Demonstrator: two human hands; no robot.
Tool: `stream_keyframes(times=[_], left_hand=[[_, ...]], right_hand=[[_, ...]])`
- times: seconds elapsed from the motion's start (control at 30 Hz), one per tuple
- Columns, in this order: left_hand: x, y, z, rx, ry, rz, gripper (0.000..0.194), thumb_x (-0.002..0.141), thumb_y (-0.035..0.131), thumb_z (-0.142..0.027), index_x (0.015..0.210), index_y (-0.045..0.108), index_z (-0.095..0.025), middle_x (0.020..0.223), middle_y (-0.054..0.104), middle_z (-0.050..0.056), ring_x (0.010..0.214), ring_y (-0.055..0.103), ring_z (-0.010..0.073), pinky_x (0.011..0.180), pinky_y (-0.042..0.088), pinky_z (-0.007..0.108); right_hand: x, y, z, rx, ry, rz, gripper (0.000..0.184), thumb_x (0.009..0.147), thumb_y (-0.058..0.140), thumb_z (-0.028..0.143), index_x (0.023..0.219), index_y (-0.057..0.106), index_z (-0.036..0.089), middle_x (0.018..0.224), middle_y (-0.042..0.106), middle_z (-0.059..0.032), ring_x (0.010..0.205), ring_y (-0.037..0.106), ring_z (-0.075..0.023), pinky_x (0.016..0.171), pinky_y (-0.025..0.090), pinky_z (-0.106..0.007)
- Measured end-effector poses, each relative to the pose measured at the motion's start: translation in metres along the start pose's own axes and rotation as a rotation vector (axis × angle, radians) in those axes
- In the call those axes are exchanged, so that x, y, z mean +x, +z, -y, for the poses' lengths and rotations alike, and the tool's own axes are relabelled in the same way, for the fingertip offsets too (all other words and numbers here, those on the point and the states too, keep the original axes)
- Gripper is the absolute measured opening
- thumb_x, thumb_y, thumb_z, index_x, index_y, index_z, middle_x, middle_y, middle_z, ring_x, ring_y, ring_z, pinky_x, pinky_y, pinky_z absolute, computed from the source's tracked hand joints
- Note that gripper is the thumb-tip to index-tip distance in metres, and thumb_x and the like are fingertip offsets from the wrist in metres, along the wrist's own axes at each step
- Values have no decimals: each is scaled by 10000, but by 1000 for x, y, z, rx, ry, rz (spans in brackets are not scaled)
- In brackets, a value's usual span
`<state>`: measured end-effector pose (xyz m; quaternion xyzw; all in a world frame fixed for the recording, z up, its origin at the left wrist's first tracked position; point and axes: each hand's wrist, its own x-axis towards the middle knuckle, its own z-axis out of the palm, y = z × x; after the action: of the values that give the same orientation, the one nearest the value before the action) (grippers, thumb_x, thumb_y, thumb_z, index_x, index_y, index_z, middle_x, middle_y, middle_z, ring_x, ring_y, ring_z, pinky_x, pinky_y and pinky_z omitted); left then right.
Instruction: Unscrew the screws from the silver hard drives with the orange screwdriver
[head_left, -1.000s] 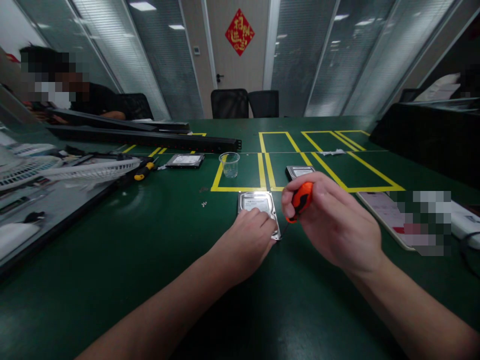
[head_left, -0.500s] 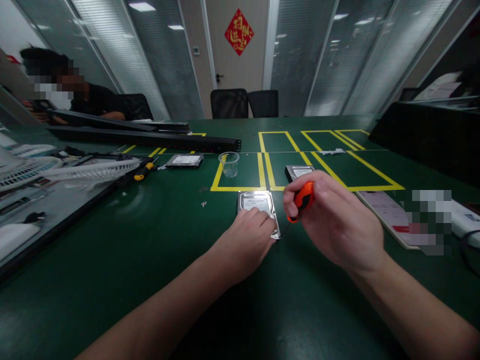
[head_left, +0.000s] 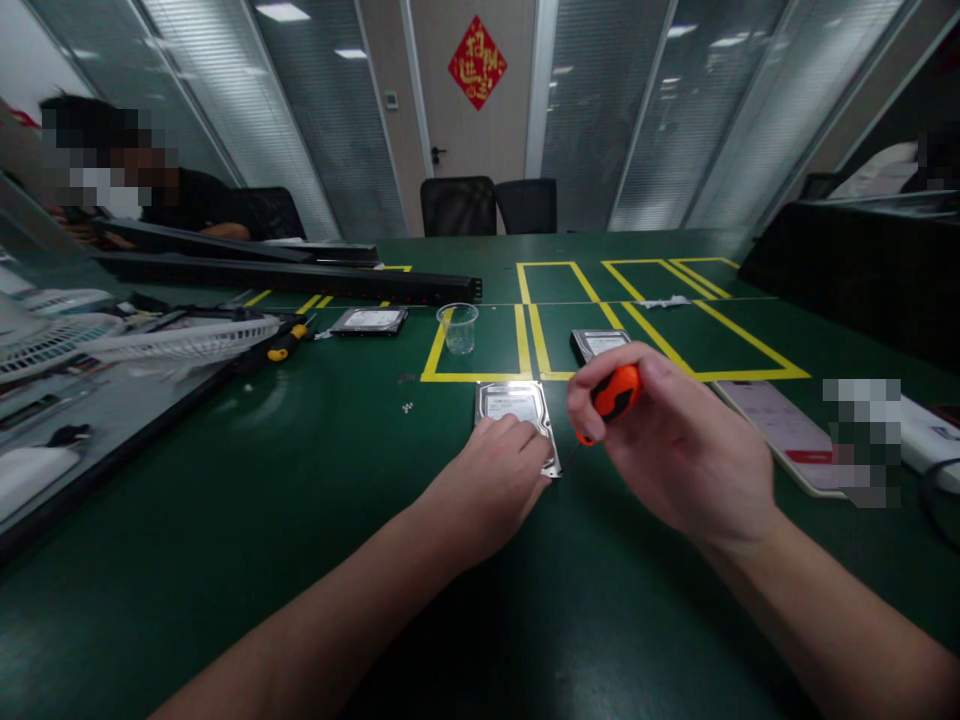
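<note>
A silver hard drive [head_left: 511, 403] lies flat on the green table [head_left: 300, 480] in front of me. My left hand [head_left: 491, 485] rests on its near half, fingers curled over the near right corner and pressing it down. My right hand [head_left: 675, 440] is closed round an orange-handled screwdriver [head_left: 611, 395]. The thin shaft slants down-left, its tip at the drive's near right corner.
A second hard drive [head_left: 598, 343] lies in a yellow-taped square, a third [head_left: 370, 320] further left. A clear plastic cup [head_left: 458, 328], small screws [head_left: 407, 407], a yellow screwdriver [head_left: 289, 343], a white fan grille [head_left: 180, 340], a long black bar [head_left: 300, 275]. Another person sits far left [head_left: 195, 200]. Papers [head_left: 780, 430] on the right.
The orange handle has tilted slightly to the right as my right fingers shifted round it. My left hand and the drive have stayed put.
</note>
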<state>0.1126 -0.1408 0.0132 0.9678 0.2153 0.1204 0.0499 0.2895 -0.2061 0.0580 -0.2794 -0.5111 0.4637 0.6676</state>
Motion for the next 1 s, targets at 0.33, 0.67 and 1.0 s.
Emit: stream_keyframes(times=[0.33, 0.67, 1.0], left_hand=[[1, -3, -1, 4, -11, 19, 116, 1049, 613, -247, 1130, 629, -166, 1152, 685, 90, 1086, 602, 272, 958, 467, 431], [0, -3, -2, -5, -12, 20, 125, 1043, 620, -239, 1139, 626, -160, 1163, 682, 93, 1094, 601, 275, 969, 469, 440], [0, -2, -1, 6, -4, 6, 104, 1048, 613, -242, 1117, 615, -164, 1150, 676, 86, 1084, 599, 273, 960, 463, 440]], right_hand=[[-4, -5, -4, -75, -30, 8, 150, 994, 748, 241, 1082, 631, 277, 953, 740, 3, 699, 572, -121, 645, 468, -263], [-3, 2, 4, -33, -5, -13, 196, 1062, 586, 266, 1019, 757, 181, 980, 729, -74, 835, 654, -174, 760, 532, -314], [-4, -3, 0, -48, -20, -13, 135, 1050, 653, 347, 1124, 693, 242, 965, 738, -41, 756, 580, -150, 708, 500, -296]])
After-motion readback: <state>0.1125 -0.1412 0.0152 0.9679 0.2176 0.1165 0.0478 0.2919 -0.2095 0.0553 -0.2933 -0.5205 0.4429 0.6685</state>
